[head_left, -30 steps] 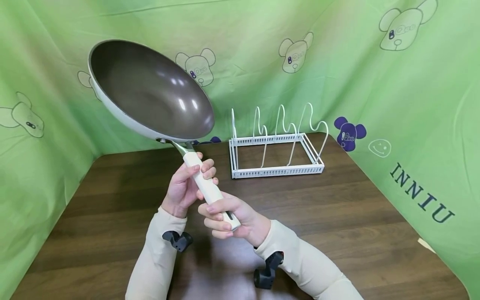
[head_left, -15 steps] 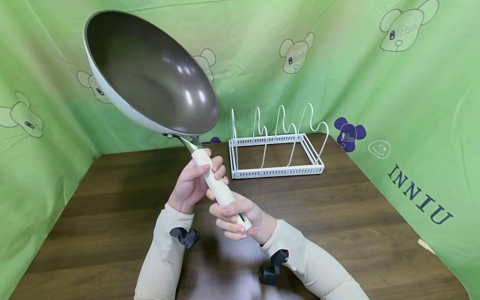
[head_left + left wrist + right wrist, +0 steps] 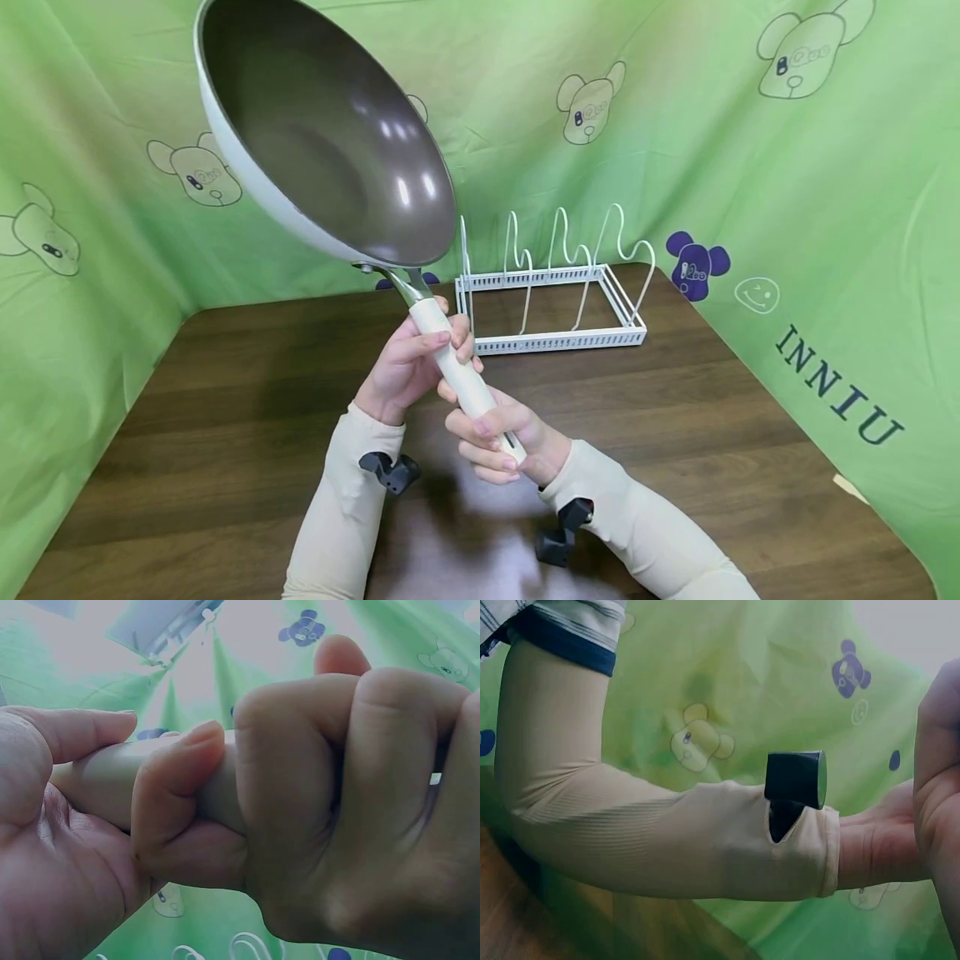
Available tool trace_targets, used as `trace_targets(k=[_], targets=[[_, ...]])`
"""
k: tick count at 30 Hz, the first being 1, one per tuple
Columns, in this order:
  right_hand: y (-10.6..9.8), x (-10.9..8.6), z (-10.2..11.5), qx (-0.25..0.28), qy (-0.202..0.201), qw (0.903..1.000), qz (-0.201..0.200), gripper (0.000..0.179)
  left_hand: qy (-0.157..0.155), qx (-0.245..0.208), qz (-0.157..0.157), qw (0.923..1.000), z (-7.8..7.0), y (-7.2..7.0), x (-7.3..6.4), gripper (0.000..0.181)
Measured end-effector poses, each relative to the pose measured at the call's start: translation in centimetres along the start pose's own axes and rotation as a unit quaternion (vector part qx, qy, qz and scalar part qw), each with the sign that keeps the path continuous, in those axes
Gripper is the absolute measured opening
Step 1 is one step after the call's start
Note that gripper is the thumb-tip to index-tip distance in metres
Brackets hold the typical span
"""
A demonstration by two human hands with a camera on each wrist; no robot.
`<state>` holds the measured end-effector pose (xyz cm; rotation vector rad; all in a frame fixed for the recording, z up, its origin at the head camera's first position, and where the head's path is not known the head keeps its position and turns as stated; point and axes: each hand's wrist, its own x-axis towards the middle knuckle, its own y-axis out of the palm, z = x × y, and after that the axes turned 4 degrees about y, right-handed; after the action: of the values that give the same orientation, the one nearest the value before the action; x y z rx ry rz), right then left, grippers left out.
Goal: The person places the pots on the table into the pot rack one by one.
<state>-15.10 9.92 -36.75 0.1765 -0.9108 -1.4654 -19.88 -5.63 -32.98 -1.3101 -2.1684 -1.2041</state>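
A deep frying pan (image 3: 322, 142) with a dark inside and a pale outer wall is held up in the air, tilted so its inside faces the head camera. Its top edge runs out of the head view. My left hand (image 3: 412, 362) grips the white handle (image 3: 463, 379) near the metal joint. Lower down, my right hand (image 3: 506, 437) holds the handle's end. In the left wrist view, the fingers (image 3: 292, 772) curl around the pale handle (image 3: 105, 780). Only part of a hand (image 3: 941, 772) shows at the right of the right wrist view; the pan is out of that view.
A white wire rack (image 3: 558, 340) with upright curved dividers stands at the back of the brown wooden table (image 3: 187, 467), right of the pan. Green printed cloth (image 3: 510, 50) hangs behind and along both sides.
Both hands have moved right with the pan. The pan has risen and tipped steeper, its top edge leaving the head view. The rack has stayed in place.
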Motion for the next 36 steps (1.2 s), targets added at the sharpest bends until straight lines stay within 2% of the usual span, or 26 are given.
trace_targets(k=[7, 19, 36], targets=[[-0.2, -1.1, -0.2, 0.006, -0.015, 0.9998, 0.006, 0.033, -0.027, 0.021, -0.006, 0.9994, 1.4, -0.7, 0.5, 0.017], [-1.3, -3.0, -0.9, 0.009, -0.035, 0.9982, 0.048, 0.033, -0.100, 0.024, -0.048, 0.9936, 3.2, -0.6, 0.9, 0.027], [-2.9, -4.9, -0.6, 0.015, -0.033, 0.9935, 0.108, 0.033, -0.115, 0.072, -0.049, 0.9895, 5.3, -0.9, 1.7, 0.028]])
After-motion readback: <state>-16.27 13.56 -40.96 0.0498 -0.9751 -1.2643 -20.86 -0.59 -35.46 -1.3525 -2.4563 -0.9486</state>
